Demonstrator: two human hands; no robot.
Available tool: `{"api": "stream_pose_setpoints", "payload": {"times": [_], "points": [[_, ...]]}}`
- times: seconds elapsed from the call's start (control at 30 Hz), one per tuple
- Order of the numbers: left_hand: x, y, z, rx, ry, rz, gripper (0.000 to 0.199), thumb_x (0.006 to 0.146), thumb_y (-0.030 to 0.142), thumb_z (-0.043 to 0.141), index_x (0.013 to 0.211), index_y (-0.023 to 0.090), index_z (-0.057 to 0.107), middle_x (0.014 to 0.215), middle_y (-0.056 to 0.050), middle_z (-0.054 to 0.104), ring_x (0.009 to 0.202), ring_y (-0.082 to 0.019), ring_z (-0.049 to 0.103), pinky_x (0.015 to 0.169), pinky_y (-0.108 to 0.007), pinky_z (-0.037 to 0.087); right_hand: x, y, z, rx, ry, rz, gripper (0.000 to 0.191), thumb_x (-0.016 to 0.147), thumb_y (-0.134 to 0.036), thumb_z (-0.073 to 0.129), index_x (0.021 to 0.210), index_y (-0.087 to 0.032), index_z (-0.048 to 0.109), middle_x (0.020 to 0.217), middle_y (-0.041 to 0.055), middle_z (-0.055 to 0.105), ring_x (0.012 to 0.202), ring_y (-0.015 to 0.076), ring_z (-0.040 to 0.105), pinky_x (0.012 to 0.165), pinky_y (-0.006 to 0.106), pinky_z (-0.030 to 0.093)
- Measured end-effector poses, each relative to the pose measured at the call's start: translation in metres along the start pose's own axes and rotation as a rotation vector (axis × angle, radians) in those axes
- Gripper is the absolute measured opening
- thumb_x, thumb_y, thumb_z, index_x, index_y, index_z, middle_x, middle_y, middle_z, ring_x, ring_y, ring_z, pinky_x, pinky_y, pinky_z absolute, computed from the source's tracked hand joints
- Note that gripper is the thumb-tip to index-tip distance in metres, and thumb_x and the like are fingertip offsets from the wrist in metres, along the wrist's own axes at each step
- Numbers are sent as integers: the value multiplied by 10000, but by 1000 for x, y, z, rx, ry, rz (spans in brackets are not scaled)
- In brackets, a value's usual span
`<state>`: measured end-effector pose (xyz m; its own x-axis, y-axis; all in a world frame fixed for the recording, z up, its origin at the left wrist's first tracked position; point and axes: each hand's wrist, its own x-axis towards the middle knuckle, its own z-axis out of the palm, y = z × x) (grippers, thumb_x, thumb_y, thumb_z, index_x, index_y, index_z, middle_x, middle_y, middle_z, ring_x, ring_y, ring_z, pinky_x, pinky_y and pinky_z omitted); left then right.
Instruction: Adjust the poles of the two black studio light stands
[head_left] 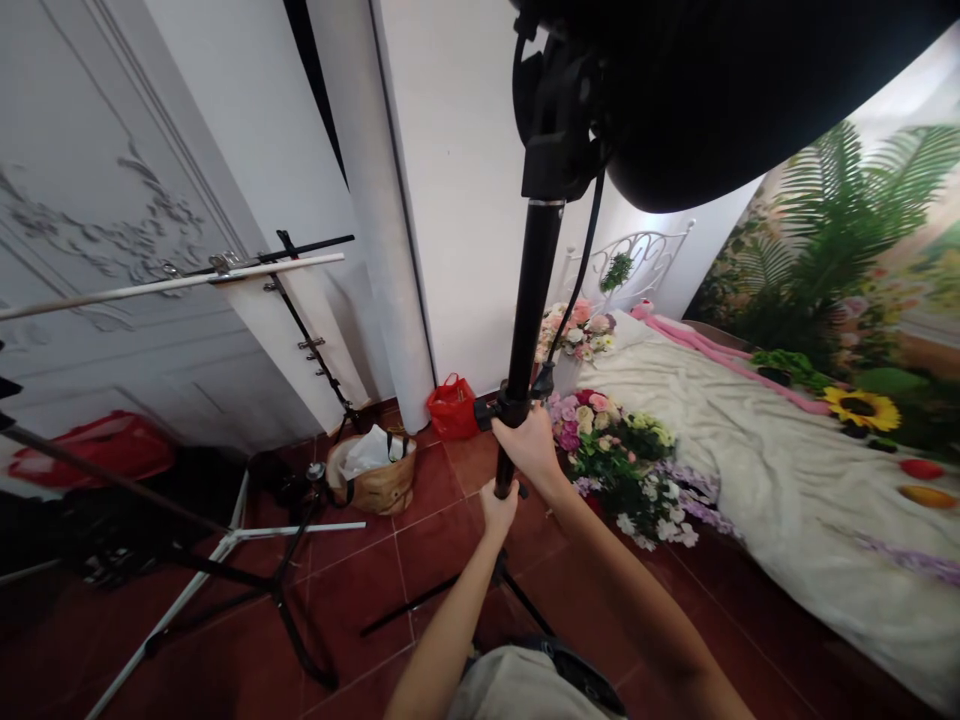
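Observation:
Both of my hands grip a black light stand (535, 300) that rises upright in front of me. My left hand (500, 508) is closed around the lower part of its pole. Higher up, my right hand (527, 440) wraps the pole just under the collar with its clamp knob (486, 412). At the top sits a studio light head (559, 110) with a large dark round reflector or shade (690, 90), cut off by the frame edge. A black cable (581, 285) hangs down beside the pole. The stand's legs (420, 603) spread on the floor below my hands.
A bed (675, 400) with a cream cover lies at right. Artificial flowers (622, 450) stand beside it. A red bag (452, 408) and a wicker basket (382, 485) rest on the tiled floor (360, 580). Other stands (225, 570) with a white crossbar (285, 265) occupy the left.

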<state>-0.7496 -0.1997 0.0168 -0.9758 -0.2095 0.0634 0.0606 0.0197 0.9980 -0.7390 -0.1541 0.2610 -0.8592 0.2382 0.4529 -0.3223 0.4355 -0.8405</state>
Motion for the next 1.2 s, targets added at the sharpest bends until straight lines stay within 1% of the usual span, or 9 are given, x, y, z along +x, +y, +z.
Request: {"api": "stream_pose_setpoints", "payload": {"times": [0.07,0.13,0.23,0.4,0.47,0.57,0.8,1.0,1.2], "points": [[0,0,2,-9,7,-17,238,594,292,610,465,146,474,466,11,457,465,-92,414,463,-204,330,-1,6,-7,31,-79,-43,227,679,-315,600,826,-145,563,743,47,625,680,184,595,630,288,479],[0,0,2,-21,10,-32,224,587,301,622,486,140,503,482,1,489,476,-103,444,474,-210,353,-7,22,-17,77,-169,-128,413,704,-339,616,1054,-141,520,966,87,624,861,203,600,750,316,489],[0,-1,3,-23,31,-38,224,577,314,639,505,136,525,505,-8,516,490,-109,466,484,-213,371,-33,67,-30,72,-252,-189,528,805,-339,526,1285,-181,371,1266,114,476,1130,207,486,939,366,418],[1,-2,3,-18,44,-15,219,591,322,633,526,131,549,518,-9,525,482,-100,460,477,-209,367,-102,158,-40,-133,-356,-163,381,901,-279,332,1260,-263,459,1320,68,449,1231,201,393,1035,422,323],[1,-1,4,-15,48,-18,217,583,317,636,516,132,543,508,-3,515,477,-97,451,473,-206,362,-121,180,-38,-174,-397,-157,390,908,-255,301,1266,-283,453,1329,49,441,1232,191,392,1040,419,320],[1,0,4,-18,55,-24,226,563,314,644,489,135,526,499,2,503,478,-92,437,475,-202,356,-126,198,-26,-182,-442,-164,407,906,-256,301,1297,-269,413,1355,49,409,1250,193,367,1051,425,297],[0,-4,3,30,32,11,228,604,318,618,504,127,545,509,-5,509,495,-97,452,490,-200,365,-109,223,9,-41,-454,20,362,912,-354,273,1125,-192,517,1055,92,598,1010,195,548,922,376,399],[-1,-6,3,33,23,27,225,618,317,614,526,119,559,515,-10,519,490,-97,456,481,-197,359,-110,232,11,143,-326,196,399,884,-445,291,1119,-204,504,961,57,612,805,173,591,758,314,463],[0,-5,3,18,10,0,233,597,313,622,489,136,518,477,10,482,460,-88,432,452,-189,334,-109,247,11,310,-299,335,527,748,-519,505,1145,-175,461,571,-43,526,455,119,475,492,254,407]]}}
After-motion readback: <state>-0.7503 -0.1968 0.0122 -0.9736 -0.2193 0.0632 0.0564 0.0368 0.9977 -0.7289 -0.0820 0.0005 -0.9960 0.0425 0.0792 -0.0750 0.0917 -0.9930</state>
